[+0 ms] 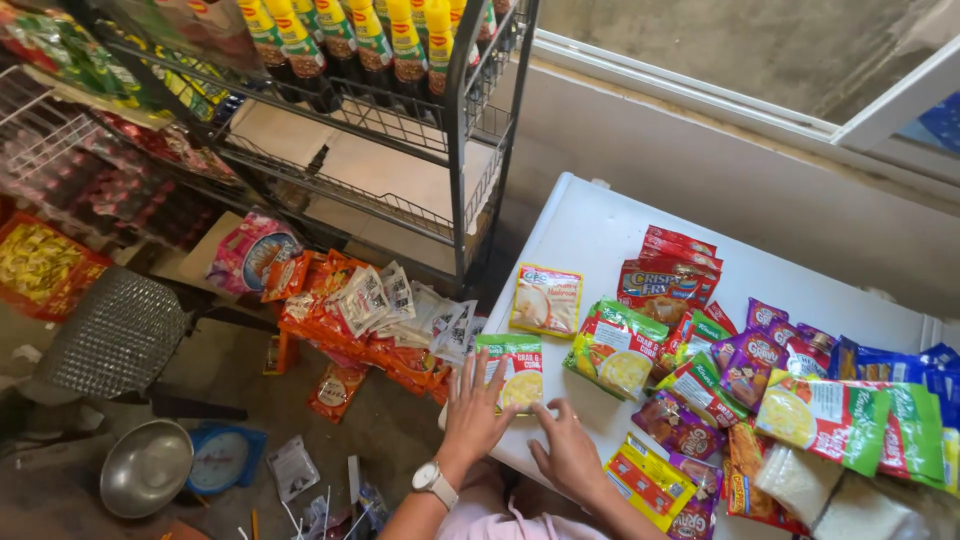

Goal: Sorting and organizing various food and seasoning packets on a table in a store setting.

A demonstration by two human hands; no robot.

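My left hand (473,408), fingers spread flat on a green soup packet (514,366), right hand (566,452) loosely curled, empty, just beside it.

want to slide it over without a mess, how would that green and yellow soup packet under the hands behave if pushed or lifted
The soup packet looks flat and thin, so probably light and floppy when lifted. Its glossy film on the smooth white table suggests it would slide easily. It lies at the table's edge under the left hand, beside the right hand, so a push could tip it off.
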